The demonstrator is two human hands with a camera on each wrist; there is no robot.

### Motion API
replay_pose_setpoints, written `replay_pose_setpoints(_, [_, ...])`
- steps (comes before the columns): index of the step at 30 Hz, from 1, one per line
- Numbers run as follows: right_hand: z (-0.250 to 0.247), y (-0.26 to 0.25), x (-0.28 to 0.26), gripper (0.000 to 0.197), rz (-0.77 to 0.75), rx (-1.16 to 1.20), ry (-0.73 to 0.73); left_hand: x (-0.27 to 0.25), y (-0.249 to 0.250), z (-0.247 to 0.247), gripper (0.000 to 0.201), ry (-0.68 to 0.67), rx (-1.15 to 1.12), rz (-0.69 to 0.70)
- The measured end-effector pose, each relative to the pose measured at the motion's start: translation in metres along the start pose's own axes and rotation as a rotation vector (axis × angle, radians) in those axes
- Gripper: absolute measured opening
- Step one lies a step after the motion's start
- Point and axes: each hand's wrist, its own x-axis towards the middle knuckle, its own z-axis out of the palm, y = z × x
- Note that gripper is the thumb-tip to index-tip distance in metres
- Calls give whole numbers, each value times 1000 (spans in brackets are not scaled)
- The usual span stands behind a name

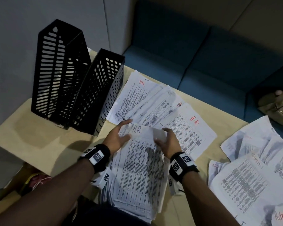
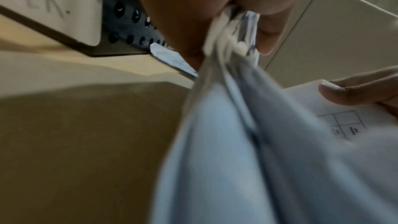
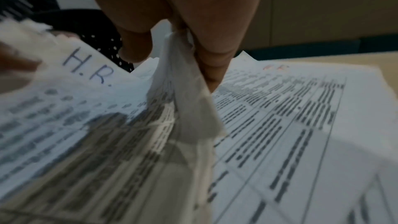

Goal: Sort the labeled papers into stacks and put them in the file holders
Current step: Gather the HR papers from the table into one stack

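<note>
A thick stack of printed papers (image 1: 142, 168) with "H.R." handwritten on top lies in front of me on the beige table (image 1: 39, 128). My left hand (image 1: 126, 129) grips the stack's top left edge. My right hand (image 1: 162, 135) pinches its top right corner, which curls upward. In the left wrist view the left hand (image 2: 232, 23) squeezes the fanned paper edges (image 2: 237, 142). The right wrist view has the right hand (image 3: 176, 54) pinching the folded corner above the stack (image 3: 86, 125). Two black file holders stand at the back left, one slotted (image 1: 55, 70), one perforated (image 1: 101, 88).
Loose sheets marked HR in red (image 1: 186, 131) fan out beyond the stack. Papers marked Admin (image 1: 252, 181) are piled at the right. The perforated holder carries a white H.R. label (image 2: 53, 2). A blue sofa (image 1: 203, 62) with a tan bag (image 1: 276, 108) lies behind.
</note>
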Motion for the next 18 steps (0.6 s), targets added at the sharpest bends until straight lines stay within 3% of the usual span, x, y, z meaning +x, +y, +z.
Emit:
replay_pose_setpoints(3, [0,-4,5,69,-91,-61,88,10,13,4,38,-64,83,32])
replay_pose_setpoints(6, [2,-10,11,54,-107,-215,58,20,19,9,22,-38,125,49])
replay_pose_setpoints(10, [6,-10,19,48,-84,-306,7,29,16,15,35,-78,215,71])
replay_pose_setpoints(13, [5,-12,21,43,-88,-230,26,33,9,16,27,-84,270,50])
replay_pose_setpoints(18, [1,-3,20,30,-169,-138,121,23,-2,6,17,75,31,-25])
